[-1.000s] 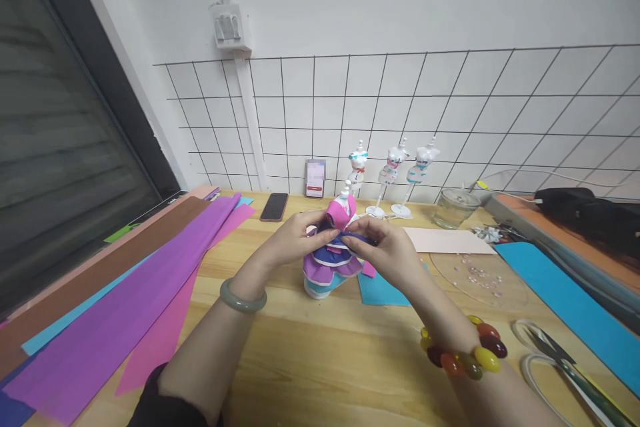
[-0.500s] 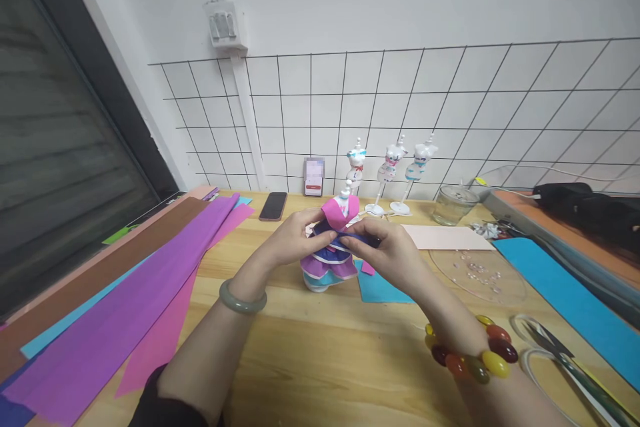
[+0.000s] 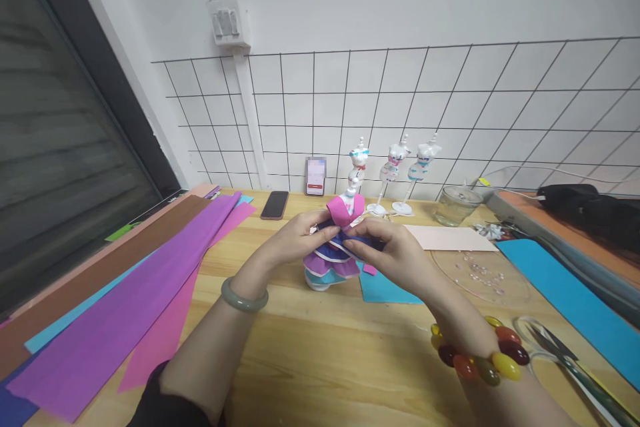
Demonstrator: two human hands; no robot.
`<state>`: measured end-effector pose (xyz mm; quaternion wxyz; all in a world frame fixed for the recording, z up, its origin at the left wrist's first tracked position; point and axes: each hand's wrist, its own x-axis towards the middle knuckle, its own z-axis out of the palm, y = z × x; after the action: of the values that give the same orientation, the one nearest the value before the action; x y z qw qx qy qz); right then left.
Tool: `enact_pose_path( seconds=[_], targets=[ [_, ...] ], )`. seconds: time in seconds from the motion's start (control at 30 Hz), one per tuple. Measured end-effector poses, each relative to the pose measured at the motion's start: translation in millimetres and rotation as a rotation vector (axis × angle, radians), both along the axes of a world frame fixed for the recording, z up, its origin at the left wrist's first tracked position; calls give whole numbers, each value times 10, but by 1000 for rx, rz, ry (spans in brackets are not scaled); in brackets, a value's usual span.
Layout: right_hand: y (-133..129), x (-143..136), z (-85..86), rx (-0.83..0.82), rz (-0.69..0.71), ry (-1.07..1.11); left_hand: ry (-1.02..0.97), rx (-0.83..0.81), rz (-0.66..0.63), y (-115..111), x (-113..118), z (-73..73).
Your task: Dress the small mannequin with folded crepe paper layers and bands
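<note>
A small white dress form [image 3: 354,188] stands on the table before me, dressed in a pink collar piece [image 3: 345,210] and a tiered paper skirt [image 3: 333,265] of dark blue, purple and light blue with white edges. My left hand [image 3: 305,237] is closed on the dark blue layer at the waist from the left. On the right, my right hand [image 3: 383,243] pinches the same dark blue paper between thumb and fingers. The two thumb tips are close together at the front of the waist. The fingers behind the form are partly hidden.
Purple paper strips [image 3: 130,307] and other colours lie at left. Behind stand a phone [image 3: 315,177], another phone [image 3: 275,205], more dress forms [image 3: 393,163] and a glass jar [image 3: 456,205]. At right are a clear plate [image 3: 477,277] with small beads, blue paper [image 3: 575,310] and scissors [image 3: 565,353].
The whole view has shifted slightly. The dress form leans a little differently, with its neck now further right. Both hands keep their hold at the waist.
</note>
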<state>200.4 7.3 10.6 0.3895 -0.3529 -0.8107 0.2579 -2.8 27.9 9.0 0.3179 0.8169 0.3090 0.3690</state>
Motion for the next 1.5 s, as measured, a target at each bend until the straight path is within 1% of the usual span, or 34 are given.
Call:
enact_pose_path(
  seconds=[0.17, 0.4, 0.63, 0.87, 1.0, 1.2, 1.27, 1.5],
  targets=[
    [2, 15, -4, -25, -31, -17, 24, 9, 4, 4, -14, -3],
    [5, 20, -9, -37, 26, 28, 19, 44, -2, 11, -3, -17],
    [30, -21, -28, 25, -11, 56, 22, 36, 2, -7, 15, 3],
    [3, -28, -30, -19, -72, -35, 39, 21, 22, -15, 8, 13],
    [16, -10, -24, -18, -81, -32, 37, 4, -24, -16, -3, 12],
    [-18, -3, 9, -36, 6, 0, 39, 15, -26, -6, 7, -11],
    [-18, -2, 2, -24, 11, 3, 42, 19, -21, -5, 10, -16],
    [38, -32, -68, 24, -70, 69, 65, 12, 3, -23, 25, -8]
  ],
)
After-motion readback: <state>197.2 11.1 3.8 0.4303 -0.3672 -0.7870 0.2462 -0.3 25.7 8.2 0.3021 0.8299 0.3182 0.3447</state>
